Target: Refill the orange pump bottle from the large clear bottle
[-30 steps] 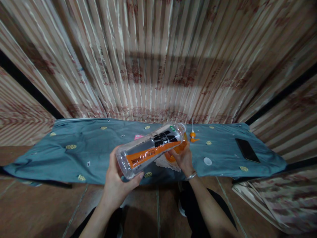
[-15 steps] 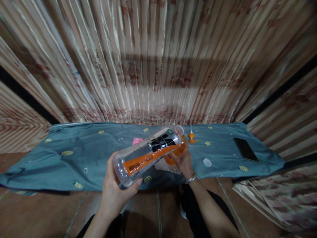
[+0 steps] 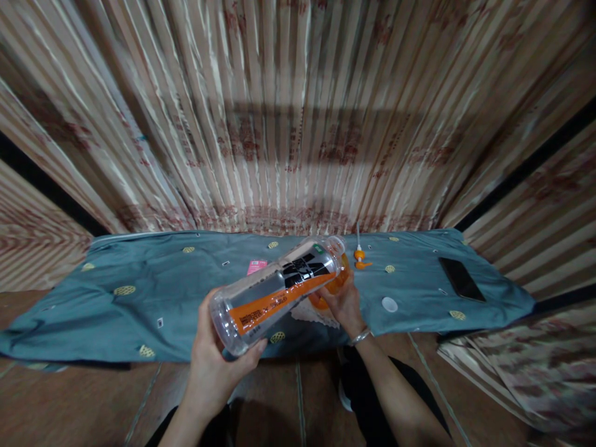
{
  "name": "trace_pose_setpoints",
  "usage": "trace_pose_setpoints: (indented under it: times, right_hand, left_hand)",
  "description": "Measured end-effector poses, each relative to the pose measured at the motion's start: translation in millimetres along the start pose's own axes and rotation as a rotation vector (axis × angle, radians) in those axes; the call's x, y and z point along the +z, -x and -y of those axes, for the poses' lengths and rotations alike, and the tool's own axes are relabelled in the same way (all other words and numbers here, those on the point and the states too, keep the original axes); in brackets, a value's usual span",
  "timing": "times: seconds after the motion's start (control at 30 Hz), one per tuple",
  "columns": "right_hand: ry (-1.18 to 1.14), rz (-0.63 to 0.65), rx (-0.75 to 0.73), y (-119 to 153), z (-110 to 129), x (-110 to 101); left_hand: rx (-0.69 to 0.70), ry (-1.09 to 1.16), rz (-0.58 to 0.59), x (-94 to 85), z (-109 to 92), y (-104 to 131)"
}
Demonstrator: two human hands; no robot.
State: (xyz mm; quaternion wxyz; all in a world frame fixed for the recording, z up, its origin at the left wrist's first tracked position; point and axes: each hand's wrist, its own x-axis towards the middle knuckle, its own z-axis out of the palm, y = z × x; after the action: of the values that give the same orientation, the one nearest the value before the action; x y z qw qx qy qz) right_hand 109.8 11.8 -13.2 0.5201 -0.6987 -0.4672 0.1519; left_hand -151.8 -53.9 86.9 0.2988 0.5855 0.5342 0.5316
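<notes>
A large clear plastic bottle (image 3: 279,285) with an orange and black label lies tilted in my left hand (image 3: 218,354), whose fingers wrap its base. Its neck points up and to the right, above an orange bottle (image 3: 338,282). My right hand (image 3: 343,304) is closed round that orange bottle, which the clear bottle partly hides. Whether the two mouths touch I cannot tell. Beneath the orange bottle is a white scalloped cloth or paper (image 3: 310,312). An orange pump head (image 3: 360,257) with a pale tube lies just behind my right hand.
A blue-green cloth with yellow prints covers the narrow table (image 3: 102,316). On it are a pink card or packet (image 3: 256,267), a small white round cap or disc (image 3: 390,304) and a black phone (image 3: 460,279) at the right. Striped curtains (image 3: 279,124) hang behind and at both sides.
The base of the clear bottle and my left hand have shifted slightly left. My right hand stays on the orange bottle, almost still.
</notes>
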Motion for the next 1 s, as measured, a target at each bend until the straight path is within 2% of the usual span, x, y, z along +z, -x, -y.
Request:
trace_pose_setpoints:
  times: [0.5, 1.0]
  right_hand:
    - [-0.022, -0.008, -0.027, -0.1, -4.3, 1.7]
    - [-0.038, -0.01, -0.009, 0.6, -0.5, -0.2]
  left_hand:
    - [-0.027, 0.012, -0.009, 0.2, 0.5, 0.6]
    - [0.024, -0.022, -0.025, 0.6, -0.7, 0.7]
